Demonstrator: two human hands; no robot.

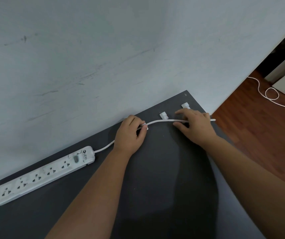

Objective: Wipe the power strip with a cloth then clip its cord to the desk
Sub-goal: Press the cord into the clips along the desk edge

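Left fingers (142, 126) are closed on the cord (162, 120) at a clip (145, 127); right fingers (178, 125) are loosely curled over it above the tabletop (164, 169).

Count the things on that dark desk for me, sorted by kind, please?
Power strip: 1
Cord: 1
White cable clips: 3, one at, one at, one under the left hand
Hands on the cord: 2, counting the right hand
Total: 7

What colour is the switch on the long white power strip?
Grey, oval switch near the cord end of the power strip; head view.
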